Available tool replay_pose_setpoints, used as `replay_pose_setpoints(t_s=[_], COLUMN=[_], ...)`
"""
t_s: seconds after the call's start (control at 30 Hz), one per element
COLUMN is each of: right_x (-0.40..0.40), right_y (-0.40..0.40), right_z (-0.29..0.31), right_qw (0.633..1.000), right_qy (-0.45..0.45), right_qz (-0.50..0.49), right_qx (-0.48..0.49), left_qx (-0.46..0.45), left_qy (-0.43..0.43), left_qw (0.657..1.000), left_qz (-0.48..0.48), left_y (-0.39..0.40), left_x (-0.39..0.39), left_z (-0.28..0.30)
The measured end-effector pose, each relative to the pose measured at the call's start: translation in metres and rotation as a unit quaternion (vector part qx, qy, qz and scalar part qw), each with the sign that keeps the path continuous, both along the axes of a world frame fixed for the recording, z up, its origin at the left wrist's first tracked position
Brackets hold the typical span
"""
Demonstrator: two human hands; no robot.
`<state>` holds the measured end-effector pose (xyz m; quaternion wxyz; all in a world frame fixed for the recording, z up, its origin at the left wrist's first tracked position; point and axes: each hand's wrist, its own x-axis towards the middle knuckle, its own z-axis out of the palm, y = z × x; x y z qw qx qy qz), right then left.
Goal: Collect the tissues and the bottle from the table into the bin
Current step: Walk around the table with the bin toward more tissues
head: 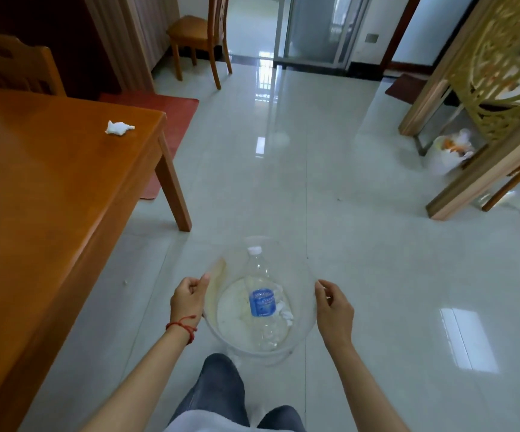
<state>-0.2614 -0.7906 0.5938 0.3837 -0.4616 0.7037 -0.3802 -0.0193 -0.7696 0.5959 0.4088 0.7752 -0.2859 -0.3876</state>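
Note:
A clear plastic bin is held low over the pale tiled floor. Inside it lies a clear plastic bottle with a blue label and white cap, and a crumpled white tissue rests beside the bottle. My left hand grips the bin's left rim; a red cord circles that wrist. My right hand pinches the right rim. One crumpled white tissue lies on the orange wooden table near its far right corner, well away from both hands.
The table's leg stands left of the bin. A wooden chair and a red mat are beyond. A carved wooden screen and a white bag of rubbish sit at right. My legs are below.

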Motion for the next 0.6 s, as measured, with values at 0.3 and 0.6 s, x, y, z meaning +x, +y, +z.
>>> replay_pose_setpoints(t_s=[0.3,0.6], right_x=[0.037,0.057], right_y=[-0.172,-0.312], right_z=[-0.016,-0.012], right_qw=[1.0,1.0], right_qy=[-0.024,-0.009], right_qz=[0.001,0.004], right_qx=[0.005,0.004], left_qx=[-0.007,-0.013], left_qy=[-0.025,-0.03], left_qw=[1.0,0.999], left_qz=[-0.001,-0.006], left_y=[-0.17,-0.313], left_x=[0.035,0.058], left_z=[-0.007,0.004])
